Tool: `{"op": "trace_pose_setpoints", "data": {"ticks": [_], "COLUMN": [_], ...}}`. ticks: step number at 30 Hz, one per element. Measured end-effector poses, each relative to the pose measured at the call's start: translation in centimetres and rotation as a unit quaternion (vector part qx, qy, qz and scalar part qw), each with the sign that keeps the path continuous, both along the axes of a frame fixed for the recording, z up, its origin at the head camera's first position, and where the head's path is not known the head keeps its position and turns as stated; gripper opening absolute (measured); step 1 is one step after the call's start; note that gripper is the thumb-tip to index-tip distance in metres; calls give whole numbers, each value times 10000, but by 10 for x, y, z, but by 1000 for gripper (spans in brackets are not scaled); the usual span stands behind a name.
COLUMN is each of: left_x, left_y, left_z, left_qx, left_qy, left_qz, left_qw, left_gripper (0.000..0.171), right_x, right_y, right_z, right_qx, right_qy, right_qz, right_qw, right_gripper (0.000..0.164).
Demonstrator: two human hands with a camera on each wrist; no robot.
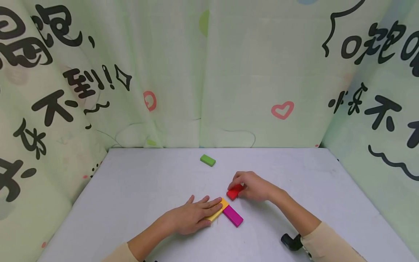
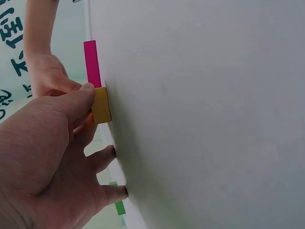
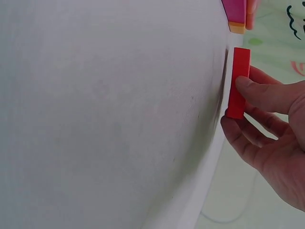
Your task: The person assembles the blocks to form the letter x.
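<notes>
My left hand [image 1: 191, 217] lies over a yellow block [image 1: 225, 203], its fingers straight and spread. In the left wrist view the thumb touches the yellow block [image 2: 101, 106], and other fingertips reach the tabletop. Part of this block is hidden under the fingers. A magenta block [image 1: 233, 216] meets the yellow one at an angle, end to side. To the right, my right hand [image 1: 255, 186] pinches a red block [image 1: 235, 192] between thumb and fingers, a short gap from the yellow block. The red block [image 3: 239, 83] shows its long side in the right wrist view.
A green block [image 1: 207, 160] lies alone near the far edge of the white table [image 1: 157, 174]. Light green printed curtains [image 1: 242, 72] hang behind and on both sides. A black object [image 1: 290, 242] sits by the right sleeve.
</notes>
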State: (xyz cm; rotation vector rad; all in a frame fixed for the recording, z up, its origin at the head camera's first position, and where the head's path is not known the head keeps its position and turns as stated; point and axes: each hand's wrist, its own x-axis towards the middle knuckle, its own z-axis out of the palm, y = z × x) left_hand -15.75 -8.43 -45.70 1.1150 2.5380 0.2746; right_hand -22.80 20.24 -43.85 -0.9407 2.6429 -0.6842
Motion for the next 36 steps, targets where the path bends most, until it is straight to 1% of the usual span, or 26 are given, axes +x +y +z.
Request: {"op": "trace_pose_setpoints", "data": {"ticks": [11,21,26,31,36], "left_x": [-1,2,1,2,3], "left_y": [0,2,1,0,0], "left_z": [-2,1,0,2,2], "left_qx": [33,21,87,111,118], "left_qy": [38,-27,2,16,-15], "left_qz": [-12,35,20,18,41], "left_qw": [10000,10000,10000,9999,9999], "left_gripper": [64,65,64,64,64], "right_x": [3,7,8,9,9], "right_y": [-5,-7,-9,-10,-12], "right_z": [-3,-4,-5,-6,-6], "right_qx": [19,-39,-48,-37,-19], "right_qy": [-76,-82,-23,97,81], "right_qz": [95,122,182,279,244], "right_qw": [9999,9999,9998,9996,9997], "right_gripper": [28,28,28,28,28]}}
